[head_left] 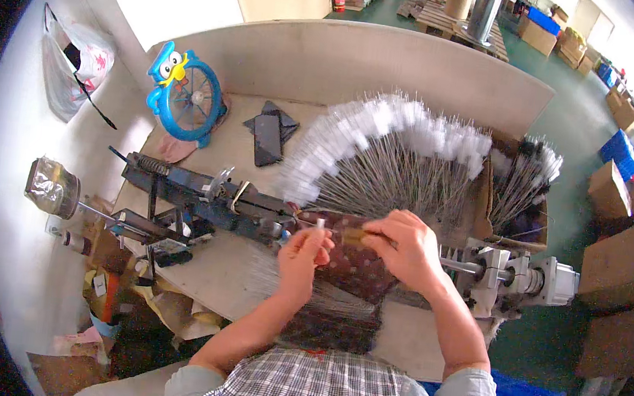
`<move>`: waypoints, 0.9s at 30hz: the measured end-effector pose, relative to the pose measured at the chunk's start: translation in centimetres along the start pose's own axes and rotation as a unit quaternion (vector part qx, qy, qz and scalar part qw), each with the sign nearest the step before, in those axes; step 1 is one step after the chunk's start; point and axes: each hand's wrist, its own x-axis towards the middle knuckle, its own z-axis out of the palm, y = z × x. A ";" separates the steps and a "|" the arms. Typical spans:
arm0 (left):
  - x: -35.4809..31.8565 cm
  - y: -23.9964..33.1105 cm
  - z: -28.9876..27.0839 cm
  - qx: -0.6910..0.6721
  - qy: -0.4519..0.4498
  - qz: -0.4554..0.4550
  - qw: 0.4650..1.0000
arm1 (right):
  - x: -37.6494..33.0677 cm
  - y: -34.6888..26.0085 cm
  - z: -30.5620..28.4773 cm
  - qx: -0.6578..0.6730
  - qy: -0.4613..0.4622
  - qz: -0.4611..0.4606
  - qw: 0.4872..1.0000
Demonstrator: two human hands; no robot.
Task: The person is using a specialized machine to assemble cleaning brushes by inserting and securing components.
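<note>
Overhead view of a person at a bench [263, 128] fitted with a long blue-grey machine [195, 198] that runs from nine o'clock toward three o'clock. Both hands meet at the centre of the picture, just above a dark dotted cloth [360, 267] that covers the lap edge of the bench. The left hand [306, 252] is closed, thumb and forefinger pinched on a thin pale wire piece [320, 224] held upright at its fingertips. The right hand [406, 246] is curled, knuckles up, fingers closed on a short brownish piece [355, 236] that points toward the left hand; what exactly that piece is cannot be told. The two hands lie nearly touching, so that the parts line up with the machine's axis, presumably to feed one into the other.

From eleven to two o'clock of the hands, a fan of wire-stemmed brushes with white bristle tips [403, 134] spreads in an arc, stems converging toward the hands, probably so that each lies within easy reach. A second bunch of brushes [529, 176] stands in a cardboard box [485, 191] at two o'clock. At three o'clock sits a grey motor unit [530, 280] on the machine's end. At ten o'clock stand a blue owl-shaped fan [185, 97] and dark flat pieces [268, 136]; a taped jar [51, 188] lies at nine o'clock.
</note>
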 end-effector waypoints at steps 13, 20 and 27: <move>0.2 1.1 -1.4 -0.065 -0.008 -0.064 0.996 | 3.5 -1.7 5.3 -0.004 -0.056 0.055 0.997; 0.5 2.0 -0.7 -0.164 -0.015 -0.091 0.982 | 2.9 -1.7 6.5 0.005 -0.023 0.071 0.997; 0.4 0.7 -1.3 -0.267 0.004 -0.064 0.962 | 2.4 -4.2 8.5 -0.131 0.043 -0.004 0.990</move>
